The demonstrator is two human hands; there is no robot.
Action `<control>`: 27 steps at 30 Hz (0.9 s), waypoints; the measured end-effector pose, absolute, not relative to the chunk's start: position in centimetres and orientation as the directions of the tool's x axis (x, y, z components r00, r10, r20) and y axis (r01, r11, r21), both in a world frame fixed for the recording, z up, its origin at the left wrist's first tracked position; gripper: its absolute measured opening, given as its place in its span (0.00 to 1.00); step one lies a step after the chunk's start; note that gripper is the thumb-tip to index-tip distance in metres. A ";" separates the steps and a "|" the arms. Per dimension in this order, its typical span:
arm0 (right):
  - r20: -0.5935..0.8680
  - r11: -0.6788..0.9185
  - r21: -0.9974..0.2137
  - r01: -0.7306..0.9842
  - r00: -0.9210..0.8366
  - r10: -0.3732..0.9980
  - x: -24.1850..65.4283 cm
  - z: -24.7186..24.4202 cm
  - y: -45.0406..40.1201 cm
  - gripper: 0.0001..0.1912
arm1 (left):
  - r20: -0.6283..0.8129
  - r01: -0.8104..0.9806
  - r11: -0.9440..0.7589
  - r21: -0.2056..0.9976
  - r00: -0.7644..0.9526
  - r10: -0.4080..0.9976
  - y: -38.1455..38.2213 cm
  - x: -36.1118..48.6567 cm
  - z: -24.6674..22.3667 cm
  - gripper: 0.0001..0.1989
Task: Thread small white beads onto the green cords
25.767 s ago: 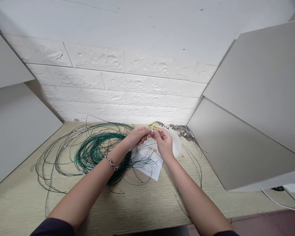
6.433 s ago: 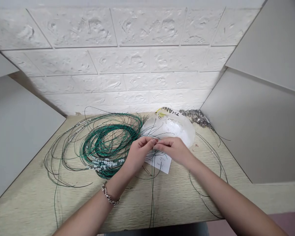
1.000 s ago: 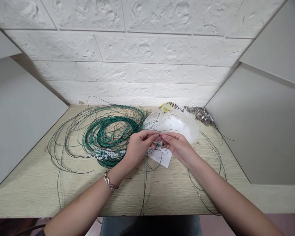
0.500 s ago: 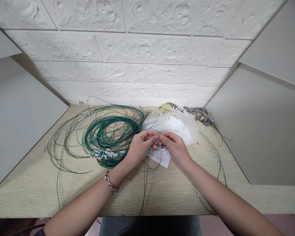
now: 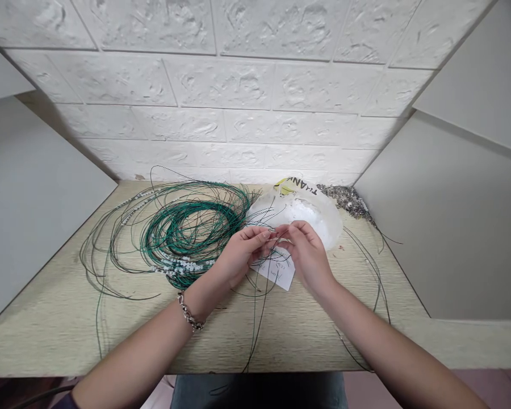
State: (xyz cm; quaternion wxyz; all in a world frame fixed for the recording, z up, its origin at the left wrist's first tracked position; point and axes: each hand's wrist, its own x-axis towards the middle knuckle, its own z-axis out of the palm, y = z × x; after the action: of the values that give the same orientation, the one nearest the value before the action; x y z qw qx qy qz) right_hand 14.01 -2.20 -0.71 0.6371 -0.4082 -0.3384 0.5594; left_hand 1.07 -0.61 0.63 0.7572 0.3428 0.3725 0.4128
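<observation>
Over a white slip of handwritten paper [image 5: 284,277], my left hand [image 5: 242,250] pinches a thin wire [image 5: 262,309] between thumb and fingers. My right hand [image 5: 309,250] is closed on the wire too, a short way to the right, its fingertips near those of the left. Black and green lengths hang from between the hands down to the table's front edge. What lies right at the fingertips is too small to make out. Left of my left hand lies a big coil of green and black wires [image 5: 234,218], with white connectors [image 5: 185,264] along its near side.
Behind my hands a clear plastic bag [image 5: 296,184] holds a heap of small white pieces [image 5: 309,213]. A pile of small metallic bits [image 5: 350,201] sits at the back right. Loose wires [image 5: 378,272] lie to the right. White panels flank the table, with a brick-patterned wall [image 5: 247,125] behind.
My hands have drawn slightly apart at the fingertips, the right one up and to the right. The hanging black wire has shifted to the right.
</observation>
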 end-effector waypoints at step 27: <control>0.287 0.284 -0.942 0.177 -0.011 0.958 14.5 -0.4 -3.9 0.08 | -0.320 -0.494 0.679 0.544 0.625 0.712 -0.8 0.7 1.0 0.05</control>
State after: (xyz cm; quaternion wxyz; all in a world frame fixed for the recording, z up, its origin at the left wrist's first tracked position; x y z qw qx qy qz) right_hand 14.46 -3.87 -0.38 0.5246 -0.4684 -0.6056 0.3724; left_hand 0.66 -0.80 1.01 0.8774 0.2067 0.2635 0.3435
